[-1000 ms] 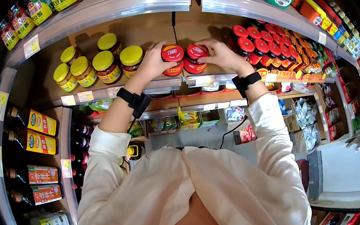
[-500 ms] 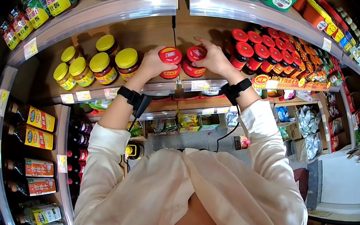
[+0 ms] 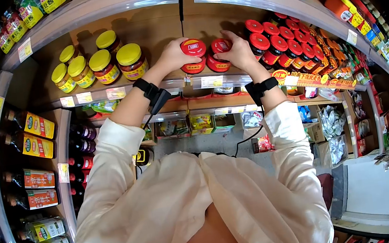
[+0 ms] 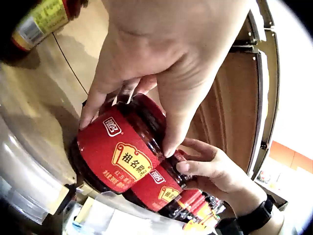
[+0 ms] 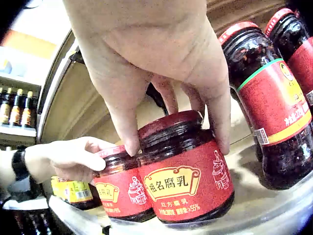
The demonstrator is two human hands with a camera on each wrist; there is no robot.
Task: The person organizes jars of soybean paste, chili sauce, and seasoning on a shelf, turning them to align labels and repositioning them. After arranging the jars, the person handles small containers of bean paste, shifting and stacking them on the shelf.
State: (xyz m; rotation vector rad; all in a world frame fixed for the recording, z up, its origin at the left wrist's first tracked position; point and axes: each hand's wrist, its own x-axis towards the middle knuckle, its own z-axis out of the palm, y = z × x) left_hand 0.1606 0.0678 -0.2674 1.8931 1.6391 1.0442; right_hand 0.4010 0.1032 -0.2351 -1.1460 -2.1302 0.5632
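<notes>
Two red-lidded jars of fermented bean curd stand side by side at the shelf's front edge. My left hand (image 3: 174, 56) grips the left jar (image 3: 193, 54), thumb on one side and fingers on the other. The right jar (image 3: 220, 48) is held by my right hand (image 3: 240, 54), with the thumb on its near side in the head view. In the left wrist view the left jar's red label (image 4: 117, 152) faces out. The right wrist view shows the right jar's label (image 5: 186, 176) close beside the other jar. Part of each hand's fingers is hidden behind its jar.
Yellow-lidded jars (image 3: 129, 63) stand left of my left hand. Taller red-capped sauce jars (image 3: 259, 42) line the shelf just right of my right hand. An upper shelf edge (image 3: 90, 14) overhangs the back, and bottles (image 3: 36, 146) fill the left side shelves.
Both hands have shifted the two red-lidded jars to the right along the shelf, away from the yellow-lidded jars and nearer the red-capped ones. The head view has also moved slightly.
</notes>
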